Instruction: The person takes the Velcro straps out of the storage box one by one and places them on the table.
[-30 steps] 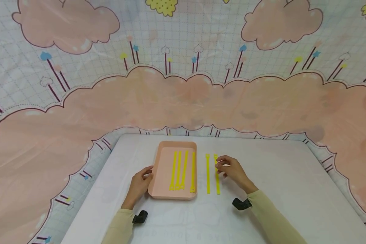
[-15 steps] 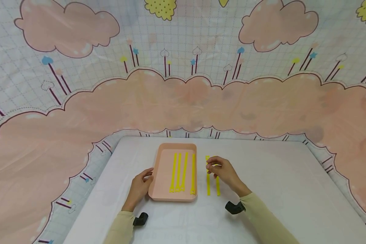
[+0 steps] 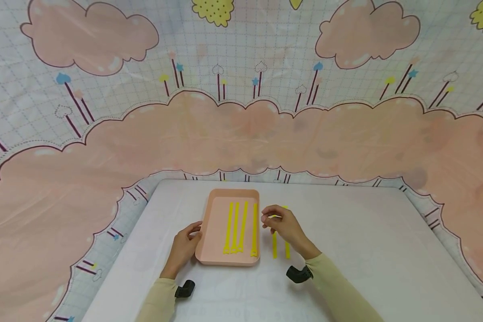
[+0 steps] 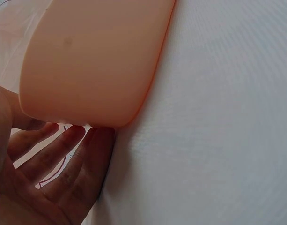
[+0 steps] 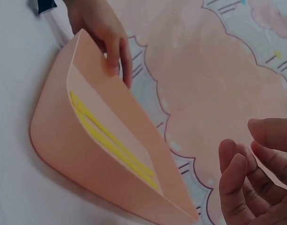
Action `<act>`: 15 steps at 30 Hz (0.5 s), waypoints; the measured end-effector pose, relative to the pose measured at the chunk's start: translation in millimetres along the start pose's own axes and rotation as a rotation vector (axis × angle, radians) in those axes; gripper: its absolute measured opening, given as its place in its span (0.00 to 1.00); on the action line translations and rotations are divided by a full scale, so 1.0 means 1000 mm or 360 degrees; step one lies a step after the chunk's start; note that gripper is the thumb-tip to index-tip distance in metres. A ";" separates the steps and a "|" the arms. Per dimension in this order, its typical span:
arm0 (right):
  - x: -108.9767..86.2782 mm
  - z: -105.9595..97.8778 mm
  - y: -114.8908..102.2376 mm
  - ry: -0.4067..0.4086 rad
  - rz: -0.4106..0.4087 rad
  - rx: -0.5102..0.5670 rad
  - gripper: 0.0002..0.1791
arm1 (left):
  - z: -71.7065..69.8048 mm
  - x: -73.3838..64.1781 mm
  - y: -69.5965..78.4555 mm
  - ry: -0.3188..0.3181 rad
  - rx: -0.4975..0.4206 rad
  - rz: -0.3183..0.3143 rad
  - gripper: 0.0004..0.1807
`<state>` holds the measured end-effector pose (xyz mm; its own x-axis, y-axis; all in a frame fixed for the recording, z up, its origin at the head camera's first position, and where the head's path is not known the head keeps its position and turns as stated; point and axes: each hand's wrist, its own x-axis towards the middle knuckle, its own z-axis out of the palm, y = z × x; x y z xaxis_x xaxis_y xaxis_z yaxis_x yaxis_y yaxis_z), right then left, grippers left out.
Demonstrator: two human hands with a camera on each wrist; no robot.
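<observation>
So there's a peach tray (image 3: 215, 228) sitting just below the middle of the frame on a white table (image 3: 366, 232), with four yellow strips (image 3: 235, 228) lying lengthwise in it, one right up by its right side. The left hand (image 3: 185, 243) has the tray's left edge pinched, fingers pretty straight. The right hand (image 3: 287, 229) is right of the tray, fingers loosely curled, clear gap between thumb and fingers, nothing in its grasp. It covers part of two more yellow strips (image 3: 275, 246) on the table; can't tell whether it's touching them.
</observation>
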<state>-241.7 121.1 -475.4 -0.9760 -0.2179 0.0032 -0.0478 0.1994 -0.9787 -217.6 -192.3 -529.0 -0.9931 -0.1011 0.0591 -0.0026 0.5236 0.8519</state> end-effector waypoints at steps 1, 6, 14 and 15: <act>0.000 0.002 -0.001 0.0000 0.0000 0.0004 0.15 | 0.000 0.000 0.000 0.0002 0.0002 -0.0005 0.22; 0.002 0.011 -0.007 -0.0029 -0.0023 0.0009 0.14 | 0.000 0.000 0.000 0.0006 0.0004 -0.0013 0.22; 0.007 0.025 -0.011 -0.0114 -0.0104 -0.0004 0.13 | 0.000 0.001 -0.001 0.0009 0.0012 -0.0009 0.22; 0.007 0.027 -0.012 -0.0122 -0.0112 -0.0003 0.13 | 0.000 0.001 -0.001 0.0008 0.0011 -0.0008 0.22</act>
<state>-242.7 91.6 -468.7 -0.9511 -0.3038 0.0562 -0.1162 0.1831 -0.9762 -218.8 -193.1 -529.2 -0.9925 -0.1079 0.0576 -0.0083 0.5289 0.8486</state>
